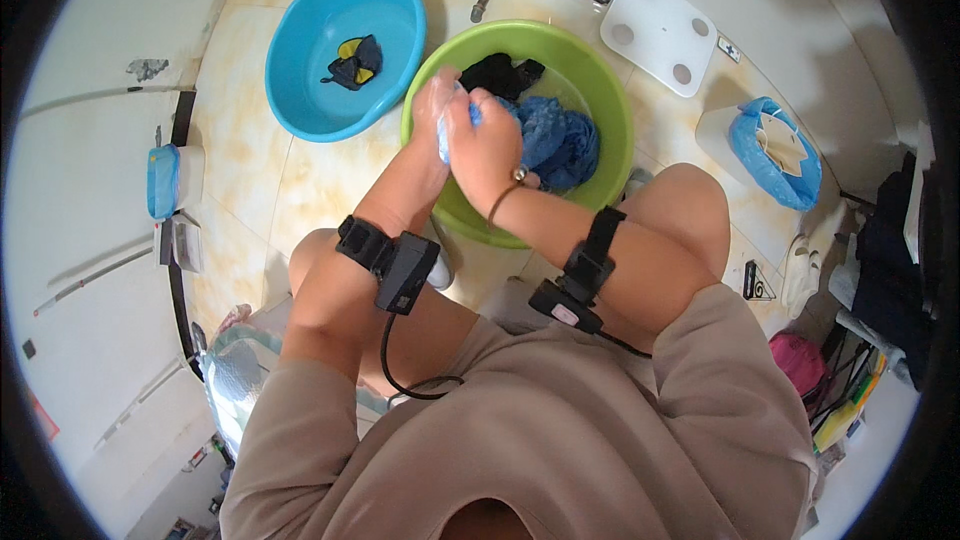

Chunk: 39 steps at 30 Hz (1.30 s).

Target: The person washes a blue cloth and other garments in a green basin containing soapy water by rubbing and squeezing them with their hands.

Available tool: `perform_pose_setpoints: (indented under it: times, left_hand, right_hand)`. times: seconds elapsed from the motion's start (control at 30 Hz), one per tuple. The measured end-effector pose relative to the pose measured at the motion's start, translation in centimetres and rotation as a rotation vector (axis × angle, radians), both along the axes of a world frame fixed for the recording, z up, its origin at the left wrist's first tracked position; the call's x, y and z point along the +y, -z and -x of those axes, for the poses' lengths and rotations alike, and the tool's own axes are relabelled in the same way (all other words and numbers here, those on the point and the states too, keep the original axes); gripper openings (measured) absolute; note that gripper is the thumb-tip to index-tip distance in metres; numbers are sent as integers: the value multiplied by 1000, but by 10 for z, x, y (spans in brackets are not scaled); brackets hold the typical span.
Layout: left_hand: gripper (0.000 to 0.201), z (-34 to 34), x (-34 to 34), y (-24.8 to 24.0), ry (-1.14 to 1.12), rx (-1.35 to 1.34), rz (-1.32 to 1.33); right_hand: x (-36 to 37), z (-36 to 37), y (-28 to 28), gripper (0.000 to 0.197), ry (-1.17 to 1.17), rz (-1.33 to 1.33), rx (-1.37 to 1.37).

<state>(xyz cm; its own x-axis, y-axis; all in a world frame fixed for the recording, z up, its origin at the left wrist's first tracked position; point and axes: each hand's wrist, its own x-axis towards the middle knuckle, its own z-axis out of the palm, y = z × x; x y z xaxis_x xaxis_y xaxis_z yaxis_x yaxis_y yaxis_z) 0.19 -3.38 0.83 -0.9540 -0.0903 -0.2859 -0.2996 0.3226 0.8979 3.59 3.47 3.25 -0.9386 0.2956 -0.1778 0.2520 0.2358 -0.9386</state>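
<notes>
Over the left part of a green basin (625,155), my left hand (430,105) and my right hand (488,148) are pressed close together. Both are closed on a wet blue garment (545,135), and a bit of it shows between them. White suds cling to my fingers. The rest of the garment trails to the right and lies bunched in the basin. Behind it a black cloth (495,75) lies against the far side. My fingertips are partly hidden by the hands themselves.
A blue basin (290,105) with a small black-and-yellow cloth (355,62) stands to the far left. A white scale (660,32) lies at the far right, near a bin with a blue liner (750,155). My knees flank the green basin.
</notes>
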Motion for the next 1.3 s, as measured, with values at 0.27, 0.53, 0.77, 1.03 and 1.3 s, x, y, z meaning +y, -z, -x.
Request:
perform_pose_setpoints:
  times: [0.27,0.53,0.77,1.03,1.3]
  left_hand:
    - [24,-10,25,-12,-306,-226,-497]
    - [23,4,-1,3,-107,-201,-355]
    - [32,-3,7,10,-249,-96,-243]
    - [28,-1,21,21,-229,-211,-373]
    - [27,12,-12,54,43,-15,42]
  right_hand:
    - [23,37,29,39,90,152,-226]
    - [5,20,21,40,85,-48,-50]
    - [10,20,17,37,-11,-83,-137]
    - [25,37,22,38,41,-3,-156]
    - [4,6,4,40,-12,-60,-50]
